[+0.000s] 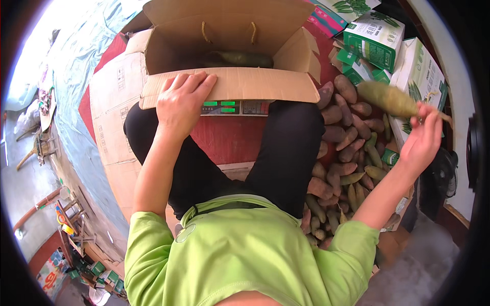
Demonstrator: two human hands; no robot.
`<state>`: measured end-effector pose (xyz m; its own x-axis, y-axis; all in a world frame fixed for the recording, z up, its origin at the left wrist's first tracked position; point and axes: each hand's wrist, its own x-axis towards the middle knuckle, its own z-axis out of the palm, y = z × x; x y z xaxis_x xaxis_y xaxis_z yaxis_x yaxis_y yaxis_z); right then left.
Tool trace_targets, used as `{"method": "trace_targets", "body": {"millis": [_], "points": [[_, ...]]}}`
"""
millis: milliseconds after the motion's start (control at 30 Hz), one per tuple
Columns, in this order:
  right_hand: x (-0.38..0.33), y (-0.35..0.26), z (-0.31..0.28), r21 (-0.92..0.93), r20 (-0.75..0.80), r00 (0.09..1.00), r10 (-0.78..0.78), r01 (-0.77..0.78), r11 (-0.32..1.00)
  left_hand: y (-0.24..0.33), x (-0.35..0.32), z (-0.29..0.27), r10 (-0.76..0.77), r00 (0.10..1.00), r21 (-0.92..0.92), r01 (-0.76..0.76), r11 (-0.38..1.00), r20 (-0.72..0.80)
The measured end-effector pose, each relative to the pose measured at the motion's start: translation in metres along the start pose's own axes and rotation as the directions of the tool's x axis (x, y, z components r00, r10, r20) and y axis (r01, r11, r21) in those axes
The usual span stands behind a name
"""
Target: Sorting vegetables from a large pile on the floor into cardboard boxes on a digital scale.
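My left hand (185, 99) lies over the front flap (255, 85) of an open brown cardboard box (286, 30), fingers curled toward the fold, thumb hidden. Inside the box, a green radish (242, 58) lies on its side; the box's front part is shadowed. Under it shows a digital scale (250, 107) with lit green displays. Off to the right, my right hand (424, 132) grips a large green radish (388, 98) by its thin tail end. That radish is held up, its thick end pointing left, above the pile and apart from the box.
Reddish sweet-potato-like roots (334, 133) and smaller green radishes (375, 172) are heaped right of my legs. White-and-green printed cartons (375, 38) stand behind them. Flattened cardboard (115, 97) and pale blue sheeting (84, 76) spread on the left. A small wooden stool (76, 222) stands farther left.
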<state>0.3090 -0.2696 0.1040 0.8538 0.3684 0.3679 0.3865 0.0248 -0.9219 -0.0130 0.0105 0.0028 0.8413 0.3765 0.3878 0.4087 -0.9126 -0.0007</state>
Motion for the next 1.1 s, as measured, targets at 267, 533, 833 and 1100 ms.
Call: {"method": "trace_targets", "body": {"millis": [267, 533, 833, 1100], "points": [[0.038, -0.009, 0.157, 0.399, 0.236, 0.971, -0.049, -0.051, 0.915, 0.002, 0.001, 0.001, 0.003, 1.000, -0.009, -0.003, 1.000, -0.015], [-0.002, 0.071, 0.242, 0.214, 0.452, 0.882, -0.132, 0.036, 0.976, 0.000, 0.006, 0.009, 0.009, 1.000, -0.008, -0.009, 1.000, -0.008], [-0.094, 0.133, 0.062, 0.000, 0.103, 0.925, 0.366, -0.368, 0.930, 0.000, 0.003, 0.012, -0.081, 0.996, -0.045, 0.082, 0.996, 0.038], [-0.304, 0.259, -0.034, -0.514, -0.002, 0.782, 0.623, -0.536, 0.670, -0.004, -0.001, 0.019, -0.044, 0.996, -0.028, 0.047, 0.999, 0.081]]}}
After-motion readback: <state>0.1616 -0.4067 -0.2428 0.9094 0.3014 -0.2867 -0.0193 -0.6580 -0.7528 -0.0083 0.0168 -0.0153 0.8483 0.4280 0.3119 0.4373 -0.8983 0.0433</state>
